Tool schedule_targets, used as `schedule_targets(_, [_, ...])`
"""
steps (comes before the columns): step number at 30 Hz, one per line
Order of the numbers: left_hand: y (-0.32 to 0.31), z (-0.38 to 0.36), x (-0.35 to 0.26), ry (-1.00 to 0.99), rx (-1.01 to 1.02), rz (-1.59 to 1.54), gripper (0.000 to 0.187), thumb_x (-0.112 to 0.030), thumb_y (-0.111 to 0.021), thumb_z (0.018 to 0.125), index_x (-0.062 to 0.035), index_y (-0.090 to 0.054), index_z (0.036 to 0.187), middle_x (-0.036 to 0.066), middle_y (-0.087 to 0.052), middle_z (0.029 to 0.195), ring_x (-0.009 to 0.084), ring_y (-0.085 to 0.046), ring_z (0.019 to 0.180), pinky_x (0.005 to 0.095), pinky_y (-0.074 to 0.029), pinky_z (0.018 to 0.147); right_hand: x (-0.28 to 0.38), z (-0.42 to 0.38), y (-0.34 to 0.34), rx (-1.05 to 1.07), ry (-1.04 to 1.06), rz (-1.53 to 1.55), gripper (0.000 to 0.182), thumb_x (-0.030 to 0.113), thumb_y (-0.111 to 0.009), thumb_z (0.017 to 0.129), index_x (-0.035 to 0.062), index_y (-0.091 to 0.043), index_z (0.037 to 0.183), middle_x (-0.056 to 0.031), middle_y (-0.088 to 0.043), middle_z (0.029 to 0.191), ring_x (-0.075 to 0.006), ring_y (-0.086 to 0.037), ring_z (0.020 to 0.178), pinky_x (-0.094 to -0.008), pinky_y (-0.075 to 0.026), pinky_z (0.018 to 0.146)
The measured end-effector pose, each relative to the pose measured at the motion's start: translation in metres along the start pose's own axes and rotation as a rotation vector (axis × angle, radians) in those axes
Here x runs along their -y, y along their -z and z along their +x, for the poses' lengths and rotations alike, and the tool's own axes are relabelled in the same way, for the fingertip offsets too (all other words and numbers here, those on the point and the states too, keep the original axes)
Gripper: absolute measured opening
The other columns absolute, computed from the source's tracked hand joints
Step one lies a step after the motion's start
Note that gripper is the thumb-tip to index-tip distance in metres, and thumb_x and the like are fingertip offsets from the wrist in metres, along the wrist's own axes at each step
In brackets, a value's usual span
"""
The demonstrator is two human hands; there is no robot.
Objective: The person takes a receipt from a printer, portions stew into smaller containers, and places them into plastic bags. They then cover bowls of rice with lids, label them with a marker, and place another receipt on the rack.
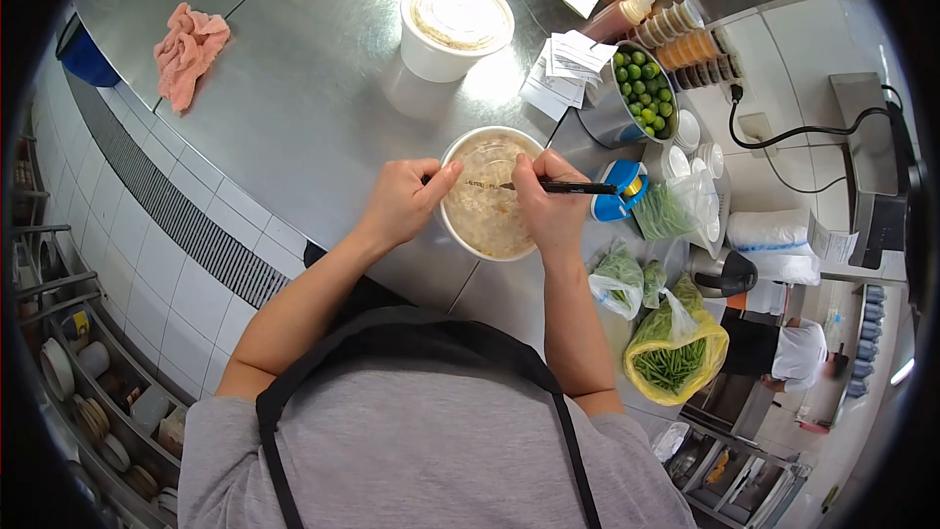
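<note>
A round white takeout bowl (458, 225) with a clear lid stands on the steel counter in front of me, with pale food under the lid. My right hand (549, 208) is closed around a black marker pen (578, 187), its tip at the lid. Dark handwriting (480, 183) shows on the lid near the tip. My left hand (403, 201) grips the bowl's left rim, thumb on the lid; a small dark piece, perhaps the pen's cap, peeks out between its fingers. Further back stands a second lidded white tub (436, 61).
Right of the bowl are a blue tape dispenser (619, 190), a pot of green limes (612, 122), paper slips (553, 78) and bags of green vegetables (676, 338). A pink cloth (189, 54) lies at the counter's left edge. Another person (798, 353) stands far right.
</note>
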State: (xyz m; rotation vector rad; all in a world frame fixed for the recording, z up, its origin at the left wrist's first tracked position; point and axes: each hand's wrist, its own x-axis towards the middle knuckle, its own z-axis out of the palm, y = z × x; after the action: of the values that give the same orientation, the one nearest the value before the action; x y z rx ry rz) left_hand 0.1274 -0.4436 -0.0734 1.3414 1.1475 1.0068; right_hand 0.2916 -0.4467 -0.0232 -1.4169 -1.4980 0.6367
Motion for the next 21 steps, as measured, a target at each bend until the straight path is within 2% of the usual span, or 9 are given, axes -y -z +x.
schedule_targets(2, [0.001,-0.001,-0.002,0.009,0.002,0.000,0.038,-0.029,-0.052,0.083,0.0042,-0.057,0.064,0.005,-0.042,0.044,0.0070,-0.036,0.044,0.0269,-0.029,0.041,0.001,0.000,0.002,0.019,-0.015,0.005,0.030,0.003,-0.058,0.075,0.0037,-0.039,0.051,0.0039,-0.039,0.047,-0.0020,-0.031,0.046,-0.0208,-0.024,0.041])
schedule_targets(4, [0.002,-0.002,-0.005,0.025,0.014,0.002,0.037,-0.025,-0.051,0.085,0.0023,-0.056,0.061,-0.004,-0.042,0.048,0.0028,-0.035,0.049,0.0226,-0.028,0.043,0.001,0.001,0.001,0.041,-0.025,0.010,0.030,0.003,-0.058,0.075,0.0038,-0.039,0.051,0.0039,-0.040,0.047,-0.0020,-0.031,0.046,-0.0207,-0.024,0.041])
schedule_targets(6, [0.002,-0.001,-0.006,0.028,0.019,0.010,0.037,-0.026,-0.051,0.085,0.0023,-0.056,0.061,-0.004,-0.042,0.048,0.0028,-0.034,0.049,0.0226,-0.028,0.043,-0.001,0.001,0.000,-0.016,0.026,0.007,0.030,0.004,-0.057,0.075,0.0038,-0.039,0.051,0.0038,-0.040,0.047,-0.0020,-0.032,0.046,-0.0206,-0.024,0.041])
schedule_targets(11, [0.001,-0.001,-0.001,0.028,0.021,0.006,0.037,-0.026,-0.051,0.085,0.0024,-0.056,0.061,-0.004,-0.042,0.048,0.0029,-0.034,0.049,0.0227,-0.028,0.043,0.000,0.000,0.001,0.014,-0.010,0.008,0.030,0.004,-0.057,0.075,0.0037,-0.039,0.052,0.0040,-0.040,0.048,-0.0020,-0.031,0.046,-0.0205,-0.025,0.041])
schedule_targets(13, [0.001,0.000,0.001,0.000,0.005,0.009,0.040,-0.029,-0.051,0.084,0.0038,-0.056,0.063,0.004,-0.040,0.043,0.0071,-0.034,0.044,0.0269,-0.029,0.040,0.001,0.000,0.001,0.002,-0.026,0.026,0.029,0.004,-0.057,0.075,0.0037,-0.040,0.052,0.0039,-0.040,0.048,-0.0018,-0.031,0.046,-0.0203,-0.025,0.041])
schedule_targets(16, [0.000,-0.001,0.000,0.000,-0.004,0.014,0.040,-0.030,-0.051,0.084,0.0038,-0.056,0.063,0.004,-0.040,0.043,0.0072,-0.034,0.043,0.0272,-0.029,0.040,-0.003,0.001,0.005,-0.012,0.043,-0.021,0.029,0.006,-0.058,0.076,0.0040,-0.041,0.052,0.0036,-0.041,0.047,-0.0016,-0.033,0.044,-0.0195,-0.026,0.040])
schedule_targets(18, [0.001,0.000,0.000,0.001,-0.003,0.016,0.040,-0.030,-0.051,0.084,0.0039,-0.057,0.064,0.005,-0.041,0.043,0.0073,-0.035,0.043,0.0271,-0.029,0.040,-0.007,-0.001,0.011,-0.037,-0.113,0.068,0.033,0.002,-0.058,0.072,0.0042,-0.034,0.050,0.0038,-0.036,0.047,-0.0019,-0.030,0.047,-0.0211,-0.024,0.042])
schedule_targets(21, [0.000,-0.001,0.000,0.001,-0.002,0.008,0.039,-0.030,-0.051,0.084,0.0040,-0.059,0.067,0.006,-0.042,0.044,0.0074,-0.036,0.044,0.0269,-0.030,0.041,-0.009,-0.002,0.009,-0.034,-0.077,0.075,0.033,0.002,-0.058,0.073,0.0048,-0.034,0.050,0.0051,-0.036,0.048,-0.0016,-0.029,0.047,-0.0205,-0.023,0.042])
